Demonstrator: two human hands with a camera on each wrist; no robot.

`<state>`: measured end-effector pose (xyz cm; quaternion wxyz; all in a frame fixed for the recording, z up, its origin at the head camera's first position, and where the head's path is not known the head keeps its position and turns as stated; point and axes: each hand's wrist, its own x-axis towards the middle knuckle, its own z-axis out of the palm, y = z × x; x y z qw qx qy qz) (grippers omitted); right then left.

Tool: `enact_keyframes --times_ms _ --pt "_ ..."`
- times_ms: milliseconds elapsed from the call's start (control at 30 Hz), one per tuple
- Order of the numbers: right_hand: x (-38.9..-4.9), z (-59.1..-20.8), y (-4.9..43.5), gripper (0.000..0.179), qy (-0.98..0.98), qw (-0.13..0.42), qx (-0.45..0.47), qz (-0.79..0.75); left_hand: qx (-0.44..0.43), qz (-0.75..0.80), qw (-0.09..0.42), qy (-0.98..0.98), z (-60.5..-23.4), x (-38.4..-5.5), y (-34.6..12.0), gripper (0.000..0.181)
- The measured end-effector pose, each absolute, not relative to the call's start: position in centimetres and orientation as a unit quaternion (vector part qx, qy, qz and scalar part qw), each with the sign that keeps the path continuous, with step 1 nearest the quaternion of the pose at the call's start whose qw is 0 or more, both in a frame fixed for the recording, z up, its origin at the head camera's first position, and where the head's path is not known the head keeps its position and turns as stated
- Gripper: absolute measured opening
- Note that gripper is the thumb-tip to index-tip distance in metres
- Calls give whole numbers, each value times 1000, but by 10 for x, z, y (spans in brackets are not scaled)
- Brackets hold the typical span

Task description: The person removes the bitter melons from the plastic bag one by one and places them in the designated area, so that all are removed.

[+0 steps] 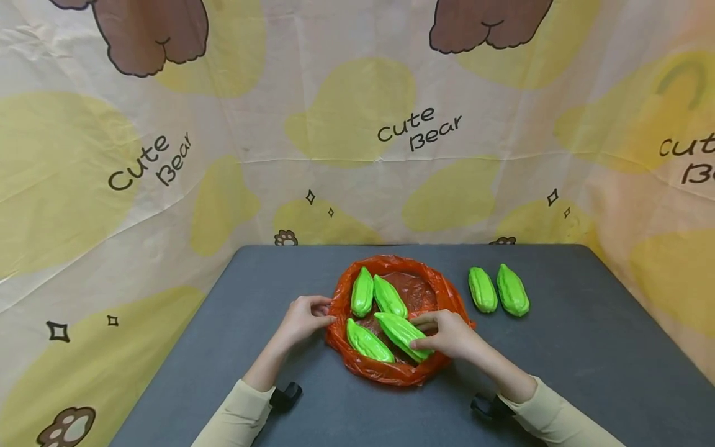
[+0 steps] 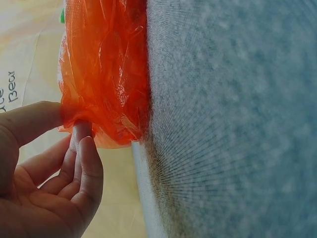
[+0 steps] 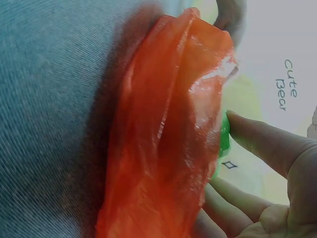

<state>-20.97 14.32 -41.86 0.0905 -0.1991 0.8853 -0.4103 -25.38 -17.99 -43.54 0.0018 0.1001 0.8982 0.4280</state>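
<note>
An orange-red plastic bag (image 1: 380,372) stands with its rim rolled open in the middle of the table. At its left side my left hand (image 1: 304,320) pinches the rim between thumb and fingers; the left wrist view shows the thin film (image 2: 106,64) between them. My right hand (image 1: 449,335) reaches over the right rim and grips a bright green ridged gourd (image 1: 399,332) inside the bag, thumb on the near side. Three more such gourds lie in the bag: one at the front left (image 1: 368,341) and two at the back, including a slanted gourd (image 1: 389,297).
Two more green gourds, a shorter gourd (image 1: 483,290) and a longer gourd (image 1: 512,290), lie side by side on the dark grey table (image 1: 558,360), right of the bag. Behind the table hangs a printed cloth (image 1: 346,112).
</note>
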Motion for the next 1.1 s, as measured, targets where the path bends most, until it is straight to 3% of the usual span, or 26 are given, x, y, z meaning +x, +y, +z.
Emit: enact_keyframes --times_ms 1100 --pt "-217 -394 186 57 901 44 -128 -411 100 428 -1 898 -434 -253 -179 33"
